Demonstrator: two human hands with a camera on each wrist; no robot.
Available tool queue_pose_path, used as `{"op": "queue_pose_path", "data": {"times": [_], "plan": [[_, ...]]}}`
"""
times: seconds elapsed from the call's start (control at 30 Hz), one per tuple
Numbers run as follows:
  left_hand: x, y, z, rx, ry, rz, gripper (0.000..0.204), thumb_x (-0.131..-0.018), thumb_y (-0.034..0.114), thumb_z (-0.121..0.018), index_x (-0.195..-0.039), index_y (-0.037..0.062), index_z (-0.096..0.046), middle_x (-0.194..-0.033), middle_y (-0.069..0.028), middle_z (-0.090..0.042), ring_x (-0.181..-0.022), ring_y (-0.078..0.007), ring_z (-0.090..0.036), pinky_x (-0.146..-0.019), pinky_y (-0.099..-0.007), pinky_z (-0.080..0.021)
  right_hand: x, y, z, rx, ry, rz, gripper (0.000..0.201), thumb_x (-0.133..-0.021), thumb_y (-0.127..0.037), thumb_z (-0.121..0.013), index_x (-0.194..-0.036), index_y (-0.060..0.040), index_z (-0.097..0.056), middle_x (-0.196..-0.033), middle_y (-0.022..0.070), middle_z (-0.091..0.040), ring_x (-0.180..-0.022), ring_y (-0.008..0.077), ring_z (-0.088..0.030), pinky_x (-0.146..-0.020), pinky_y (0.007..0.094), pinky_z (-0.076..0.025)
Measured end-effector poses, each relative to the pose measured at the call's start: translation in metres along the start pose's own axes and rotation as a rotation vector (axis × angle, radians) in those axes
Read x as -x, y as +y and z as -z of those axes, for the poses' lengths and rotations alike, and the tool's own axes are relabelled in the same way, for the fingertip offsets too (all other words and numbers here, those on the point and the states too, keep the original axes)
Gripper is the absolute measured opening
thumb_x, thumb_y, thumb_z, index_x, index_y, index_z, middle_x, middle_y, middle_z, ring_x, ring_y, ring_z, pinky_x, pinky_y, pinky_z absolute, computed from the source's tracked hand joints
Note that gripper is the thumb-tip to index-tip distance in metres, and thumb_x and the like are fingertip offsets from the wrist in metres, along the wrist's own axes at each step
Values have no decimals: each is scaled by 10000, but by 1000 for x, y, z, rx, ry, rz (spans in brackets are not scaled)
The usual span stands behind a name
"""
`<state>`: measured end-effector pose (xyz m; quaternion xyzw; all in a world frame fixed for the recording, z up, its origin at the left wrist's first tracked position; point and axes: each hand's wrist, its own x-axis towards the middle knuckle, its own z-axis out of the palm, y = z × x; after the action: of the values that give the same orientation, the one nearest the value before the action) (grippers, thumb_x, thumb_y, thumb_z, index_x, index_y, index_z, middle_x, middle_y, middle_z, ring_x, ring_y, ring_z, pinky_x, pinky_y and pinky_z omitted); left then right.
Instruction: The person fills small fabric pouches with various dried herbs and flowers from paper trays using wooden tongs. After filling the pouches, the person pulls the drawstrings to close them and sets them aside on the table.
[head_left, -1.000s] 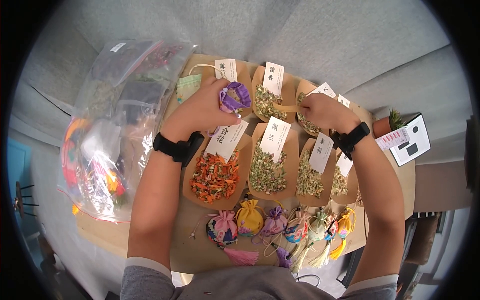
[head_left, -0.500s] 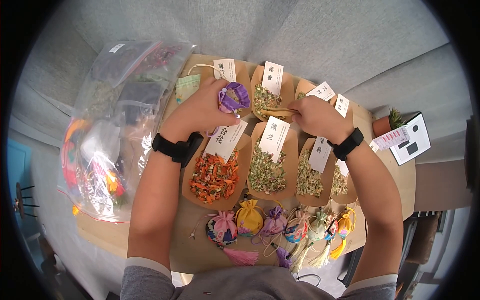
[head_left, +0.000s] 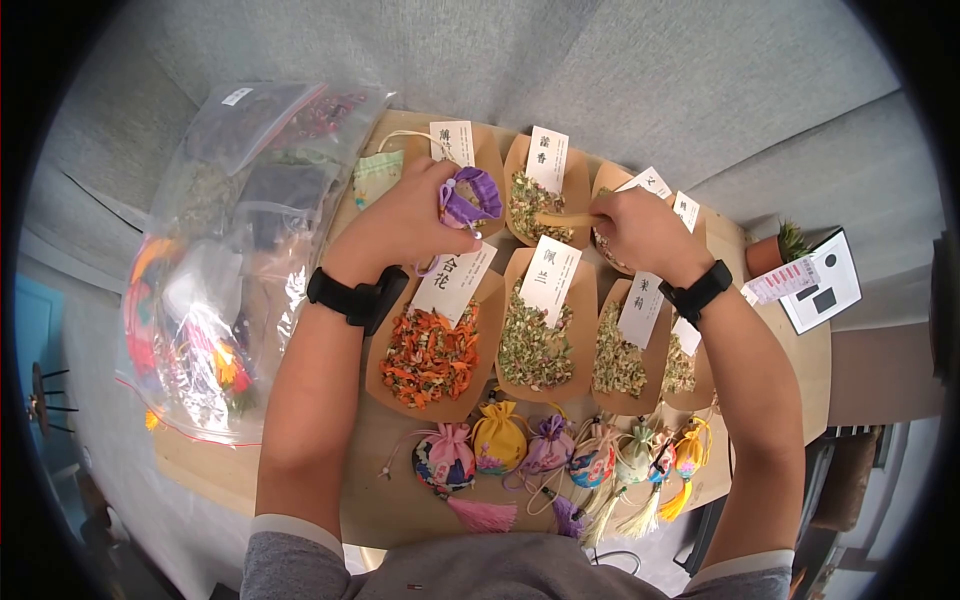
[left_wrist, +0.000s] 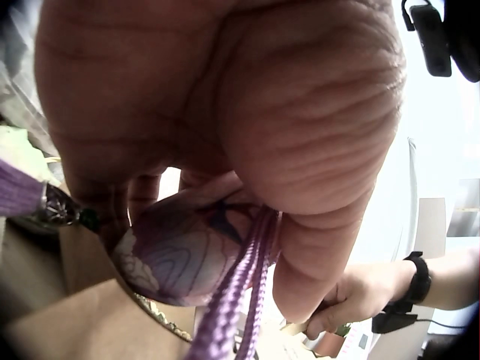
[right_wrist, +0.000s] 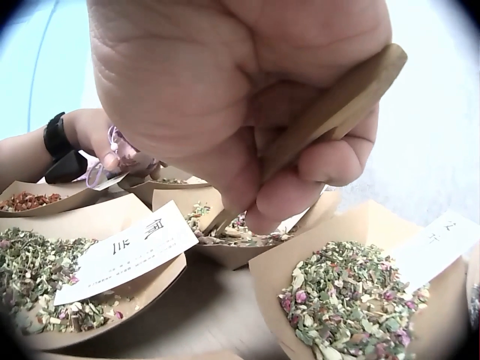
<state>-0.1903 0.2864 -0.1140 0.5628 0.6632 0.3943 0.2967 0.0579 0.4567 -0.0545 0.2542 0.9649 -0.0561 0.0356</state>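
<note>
My left hand [head_left: 410, 215] grips a purple drawstring pouch [head_left: 484, 190], its gathered mouth facing up. In the left wrist view, fingers curl round the patterned pouch [left_wrist: 187, 251], and purple cords [left_wrist: 236, 300] hang from it. My right hand [head_left: 645, 230] pinches wooden tongs [head_left: 568, 219], whose tips reach into a paper tray [head_left: 515, 150] of chopped dried herbs at the back middle. From the right wrist, the tongs [right_wrist: 330, 109] slant down between thumb and fingers, tips at the herbs [right_wrist: 255, 231].
More paper trays hold herbs and orange petals [head_left: 430, 355], each with a white label card. Several tasselled pouches [head_left: 500, 438] line the table's front. A large clear plastic bag [head_left: 240, 270] lies at left. A potted plant [head_left: 768, 252] stands at right.
My right hand shifted left over the back-middle tray, then slightly back to the right, with the tongs still among the herbs. My left hand and the purple pouch stayed nearly in place.
</note>
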Motion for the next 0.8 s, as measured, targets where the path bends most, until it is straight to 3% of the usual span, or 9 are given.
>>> {"op": "queue_pose_path", "data": {"times": [0.3, 0.47, 0.57, 0.73, 0.8], "plan": [[0, -1, -1, 31, 20, -7, 750, -690, 180, -879, -1333, -9, -541, -1176, -105, -505, -1098, -222, -579, -957, -339, -484, -1, -10, 50, -59, 92, 12, 162, -826, -40, -622, -948, 19, -710, -838, 231, -677, -817, 408, -658, -737, 481, -515], [0, -4, -2, 42, 27, 0, 755, -691, 166, -878, -1341, -8, -535, -1196, -107, -513, -1114, -223, -582, -971, -336, -482, -13, -52, 74, -61, 153, 225, 146, -817, -55, -635, -918, 20, -711, -794, 243, -664, -787, 418, -657, -737, 489, -519], [0, 0, 1, 47, 33, -7, 750, -689, 160, -880, -1334, -9, -537, -1223, -111, -514, -1125, -225, -583, -976, -334, -484, -19, -74, 67, 93, 75, 226, 162, -826, -66, -630, -938, 11, -719, -795, 244, -668, -790, 411, -661, -740, 481, -529], [4, -1, 10, 59, 107, -18, 737, -696, 143, -878, -1331, 2, -533, -1228, -102, -555, -1107, -205, -596, -955, -328, -499, -12, -79, 79, -51, 130, 163, 189, -846, -70, -621, -989, 1, -721, -813, 229, -683, -787, 403, -667, -724, 473, -537], [7, 2, 17, 119, 122, -89, 760, -689, 165, -871, -1334, -27, -519, -1220, -143, -533, -1071, -240, -620, -881, -332, -541, -4, -77, 82, -73, 157, 128, 201, -850, -72, -622, -1011, 1, -718, -817, 223, -685, -778, 401, -668, -717, 470, -537]]}}
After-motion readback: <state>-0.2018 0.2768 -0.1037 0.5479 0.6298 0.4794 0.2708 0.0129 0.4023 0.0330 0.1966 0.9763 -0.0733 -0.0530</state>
